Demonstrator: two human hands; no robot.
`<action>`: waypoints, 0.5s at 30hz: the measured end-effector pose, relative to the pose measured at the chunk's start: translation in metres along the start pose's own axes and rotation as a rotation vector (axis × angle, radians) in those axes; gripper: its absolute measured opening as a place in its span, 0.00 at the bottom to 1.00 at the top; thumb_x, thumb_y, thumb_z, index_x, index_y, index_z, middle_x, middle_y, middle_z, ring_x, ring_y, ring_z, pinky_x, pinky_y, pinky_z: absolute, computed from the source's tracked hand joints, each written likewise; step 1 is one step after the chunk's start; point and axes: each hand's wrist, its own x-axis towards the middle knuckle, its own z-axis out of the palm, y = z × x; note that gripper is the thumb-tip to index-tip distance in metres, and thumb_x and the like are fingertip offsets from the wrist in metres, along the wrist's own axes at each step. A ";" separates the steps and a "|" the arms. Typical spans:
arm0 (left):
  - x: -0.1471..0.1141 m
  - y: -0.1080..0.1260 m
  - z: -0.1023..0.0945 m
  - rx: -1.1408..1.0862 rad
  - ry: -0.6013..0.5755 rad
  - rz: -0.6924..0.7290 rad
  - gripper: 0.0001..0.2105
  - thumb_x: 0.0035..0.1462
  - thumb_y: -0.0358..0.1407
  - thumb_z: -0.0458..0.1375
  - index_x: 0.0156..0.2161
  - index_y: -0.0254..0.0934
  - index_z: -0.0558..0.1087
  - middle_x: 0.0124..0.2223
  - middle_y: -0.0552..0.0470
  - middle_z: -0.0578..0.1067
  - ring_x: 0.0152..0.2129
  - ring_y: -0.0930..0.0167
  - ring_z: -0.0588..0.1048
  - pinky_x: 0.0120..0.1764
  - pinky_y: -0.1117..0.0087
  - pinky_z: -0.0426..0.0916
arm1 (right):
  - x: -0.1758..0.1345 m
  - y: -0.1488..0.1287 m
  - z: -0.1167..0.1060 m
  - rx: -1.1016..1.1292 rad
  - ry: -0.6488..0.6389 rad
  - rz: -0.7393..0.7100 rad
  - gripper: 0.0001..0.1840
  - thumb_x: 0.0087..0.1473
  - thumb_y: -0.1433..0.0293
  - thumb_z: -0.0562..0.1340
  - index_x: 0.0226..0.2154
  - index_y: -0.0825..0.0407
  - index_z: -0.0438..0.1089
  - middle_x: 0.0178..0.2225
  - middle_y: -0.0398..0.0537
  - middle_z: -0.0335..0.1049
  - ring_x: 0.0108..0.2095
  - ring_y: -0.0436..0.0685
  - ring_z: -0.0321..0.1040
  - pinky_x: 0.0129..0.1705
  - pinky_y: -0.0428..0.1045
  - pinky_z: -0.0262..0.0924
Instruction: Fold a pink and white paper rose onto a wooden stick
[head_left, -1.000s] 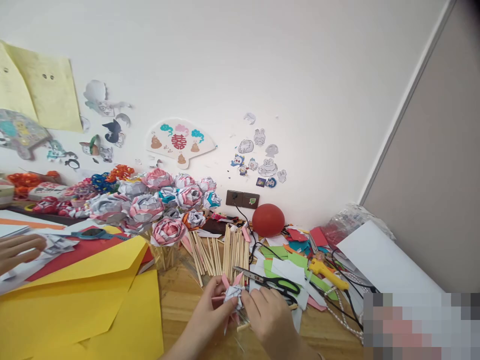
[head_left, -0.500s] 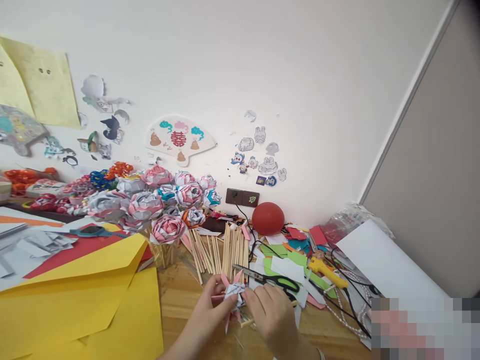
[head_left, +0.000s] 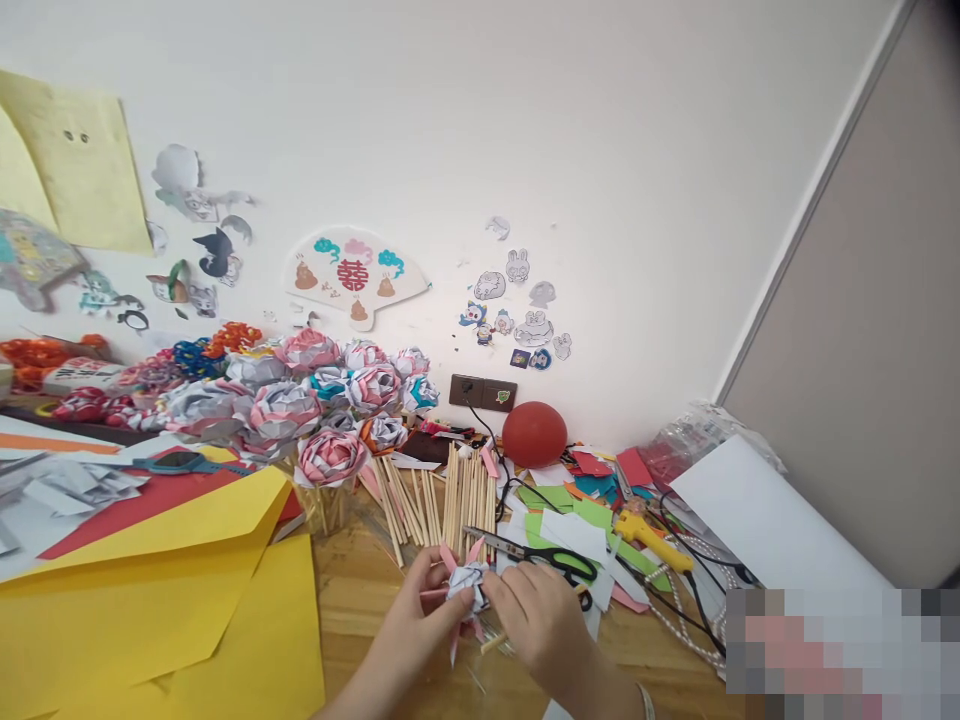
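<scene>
A white and pink folded paper flower [head_left: 466, 584] is held low over the wooden table [head_left: 360, 600], its pointed pink petals sticking outward. My left hand [head_left: 426, 600] grips it from the left, thumb pressed on the white centre. From the right, the curled fingers of my right hand [head_left: 536, 610] pinch the flower's right side. A wooden stick [head_left: 495, 643] shows beneath my right hand; whether that hand also holds it I cannot tell. Black-handled scissors [head_left: 551, 555] lie just beyond my fingers.
Finished paper roses [head_left: 330, 455] stand at the left behind yellow paper sheets [head_left: 247, 620]. Wooden sticks [head_left: 469, 500] lie in rows ahead. A red balloon [head_left: 534, 435], coloured scraps [head_left: 574, 535], a yellow glue gun [head_left: 656, 543] with its cord and a white paper roll [head_left: 780, 520] fill the right.
My right fingers have shifted slightly over the flower's right side. The left hand keeps its hold, and the whole view has moved a little.
</scene>
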 end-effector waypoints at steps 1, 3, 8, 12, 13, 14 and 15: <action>0.001 0.000 -0.001 -0.054 0.003 -0.023 0.19 0.38 0.41 0.66 0.31 0.39 0.62 0.26 0.56 0.75 0.21 0.70 0.75 0.26 0.70 0.69 | 0.001 0.003 -0.001 0.035 0.010 0.033 0.14 0.59 0.76 0.48 0.33 0.57 0.68 0.18 0.45 0.62 0.18 0.52 0.58 0.20 0.48 0.45; 0.002 -0.001 -0.002 -0.160 0.012 -0.058 0.17 0.40 0.39 0.66 0.32 0.39 0.63 0.27 0.55 0.76 0.23 0.69 0.76 0.29 0.69 0.69 | 0.003 0.010 -0.004 0.122 0.042 0.160 0.14 0.60 0.72 0.48 0.35 0.55 0.68 0.19 0.45 0.64 0.19 0.52 0.59 0.21 0.47 0.47; 0.004 -0.001 -0.006 -0.306 -0.096 0.025 0.14 0.42 0.35 0.65 0.31 0.38 0.63 0.28 0.52 0.77 0.25 0.67 0.77 0.25 0.73 0.66 | 0.010 0.020 -0.014 0.433 -0.013 0.483 0.13 0.58 0.69 0.50 0.30 0.52 0.68 0.22 0.45 0.67 0.23 0.52 0.64 0.24 0.45 0.53; 0.008 -0.008 -0.009 -0.370 -0.157 0.088 0.15 0.41 0.32 0.66 0.33 0.37 0.65 0.30 0.52 0.77 0.26 0.68 0.75 0.26 0.71 0.68 | 0.014 0.014 -0.017 0.574 -0.119 0.502 0.09 0.54 0.68 0.55 0.29 0.52 0.69 0.22 0.43 0.67 0.22 0.50 0.63 0.23 0.44 0.52; 0.009 -0.011 -0.010 -0.372 -0.162 0.098 0.15 0.40 0.32 0.67 0.33 0.37 0.66 0.30 0.52 0.76 0.25 0.69 0.75 0.27 0.70 0.69 | 0.015 0.012 -0.017 0.570 -0.123 0.496 0.08 0.53 0.68 0.56 0.29 0.52 0.69 0.22 0.43 0.67 0.21 0.51 0.63 0.23 0.44 0.52; 0.011 -0.013 -0.012 -0.368 -0.169 0.111 0.16 0.39 0.31 0.68 0.33 0.37 0.66 0.30 0.53 0.76 0.25 0.70 0.75 0.27 0.70 0.69 | 0.015 0.010 -0.016 0.563 -0.122 0.492 0.07 0.52 0.69 0.56 0.29 0.52 0.69 0.22 0.43 0.67 0.21 0.51 0.63 0.23 0.44 0.52; 0.013 -0.015 -0.013 -0.358 -0.176 0.128 0.16 0.38 0.31 0.68 0.32 0.37 0.67 0.29 0.53 0.76 0.25 0.70 0.75 0.28 0.69 0.70 | 0.015 0.008 -0.015 0.560 -0.122 0.492 0.07 0.52 0.69 0.56 0.28 0.52 0.69 0.22 0.44 0.67 0.21 0.51 0.63 0.24 0.44 0.52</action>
